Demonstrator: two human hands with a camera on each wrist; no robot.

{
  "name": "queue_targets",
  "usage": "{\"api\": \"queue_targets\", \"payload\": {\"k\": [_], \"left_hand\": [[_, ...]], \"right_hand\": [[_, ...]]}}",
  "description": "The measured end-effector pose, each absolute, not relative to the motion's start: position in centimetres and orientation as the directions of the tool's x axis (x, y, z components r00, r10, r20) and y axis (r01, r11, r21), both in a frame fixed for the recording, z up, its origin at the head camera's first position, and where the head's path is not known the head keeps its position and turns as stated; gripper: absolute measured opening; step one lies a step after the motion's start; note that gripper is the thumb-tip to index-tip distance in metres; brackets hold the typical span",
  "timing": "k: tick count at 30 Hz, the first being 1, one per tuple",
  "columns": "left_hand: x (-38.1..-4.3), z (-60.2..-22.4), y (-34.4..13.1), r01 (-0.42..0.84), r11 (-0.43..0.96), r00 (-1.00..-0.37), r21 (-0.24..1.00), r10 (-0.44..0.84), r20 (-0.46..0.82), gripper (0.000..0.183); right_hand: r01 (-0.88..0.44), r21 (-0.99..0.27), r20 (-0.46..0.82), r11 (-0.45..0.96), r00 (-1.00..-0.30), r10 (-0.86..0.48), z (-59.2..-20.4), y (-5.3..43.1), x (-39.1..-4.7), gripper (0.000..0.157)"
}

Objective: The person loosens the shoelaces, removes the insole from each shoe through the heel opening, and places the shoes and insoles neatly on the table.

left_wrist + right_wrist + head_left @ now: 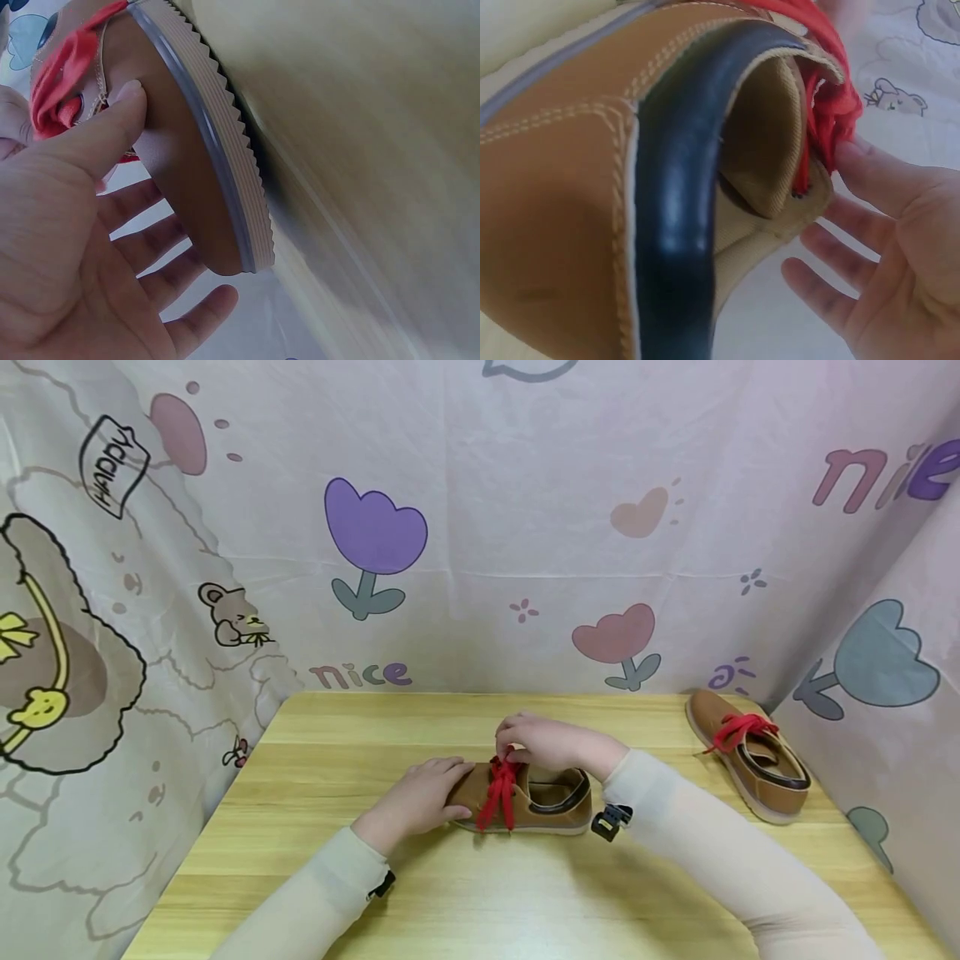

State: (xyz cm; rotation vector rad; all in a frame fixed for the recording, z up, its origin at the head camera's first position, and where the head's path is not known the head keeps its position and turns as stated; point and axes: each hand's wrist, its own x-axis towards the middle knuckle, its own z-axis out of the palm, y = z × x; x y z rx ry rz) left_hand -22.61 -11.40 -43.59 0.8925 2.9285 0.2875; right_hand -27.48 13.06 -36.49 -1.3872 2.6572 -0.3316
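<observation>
A brown shoe [467, 789] with a dark collar lies on the table, its toe to the left in the head view. My left hand [420, 797] holds the toe end, thumb on the near side and fingers across the far side; the left wrist view shows the thumb [124, 120] against the brown upper. Over the tongue, my right hand [551, 743] pinches the red shoelace [501, 793], whose loose ends hang down the near side. In the right wrist view the thumb [877, 169] presses on the red lace; some fingertips are hidden behind the shoe.
A second brown shoe [776, 777] with a tied red lace rests at the table's right side, toe toward the back. The wooden table [337, 727] ends at a printed curtain [480, 527] behind and at both sides.
</observation>
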Motion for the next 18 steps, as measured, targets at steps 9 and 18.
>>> {"api": "queue_targets", "payload": {"k": [9, 18], "left_hand": [[-22.50, -43.47, -11.33, 0.538, 0.818, -0.834, 0.201, 0.552, -0.015, 0.072], [-22.44, -43.59, -11.47, 0.534, 0.818, -0.835, 0.211, 0.550, -0.016, 0.072]], "right_hand": [[-0.795, -0.258, 0.068, 0.548, -0.581, -0.811, -35.67, 13.93, -27.64, 0.008], [-0.760, -0.225, 0.018, 0.610, -0.629, -0.777, -35.88, 13.55, -27.58, 0.009]]}}
